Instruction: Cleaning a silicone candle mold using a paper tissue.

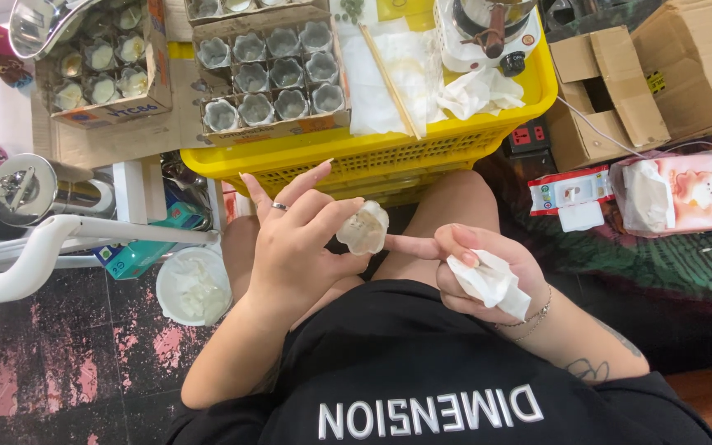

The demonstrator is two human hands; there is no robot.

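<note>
My left hand (294, 239) holds a small translucent flower-shaped cup (363, 228) between thumb and fingers, above my lap. My right hand (480, 264) clutches a crumpled white tissue (492, 284), and its index finger points left and touches the cup's side. A ring sits on one left finger. Both hands hover just in front of the yellow crate (372, 156).
The yellow crate carries a cardboard tray of similar grey cups (269, 74), white paper, chopsticks and a white appliance (488, 33). Another box of cups (105, 66) stands to the left. A white bowl of tissues (195, 288) lies on the floor. Cardboard boxes (653, 74) and a tissue pack (686, 194) are right.
</note>
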